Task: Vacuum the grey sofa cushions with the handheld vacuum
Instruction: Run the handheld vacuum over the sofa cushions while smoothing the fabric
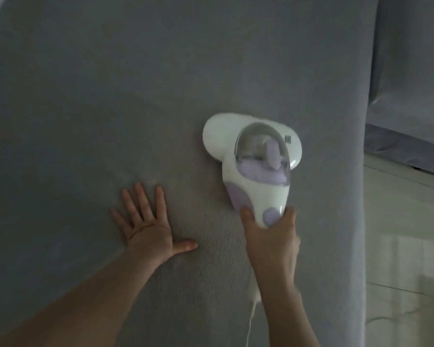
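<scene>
There was one handheld vacuum (254, 166), one white cord (251, 319), one grey sofa cushion (110, 96), and two bare hands: left (148, 229) and right (273, 244).

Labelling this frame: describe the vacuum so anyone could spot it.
On the grey sofa cushion, right of centre, lies the handheld vacuum, its handle gripped by the right hand. It is the only white-and-lilac thing there, with a clear dome.

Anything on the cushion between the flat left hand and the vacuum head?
No. In the head view, only bare grey sofa cushion fabric lies between the left hand and the handheld vacuum.
</scene>
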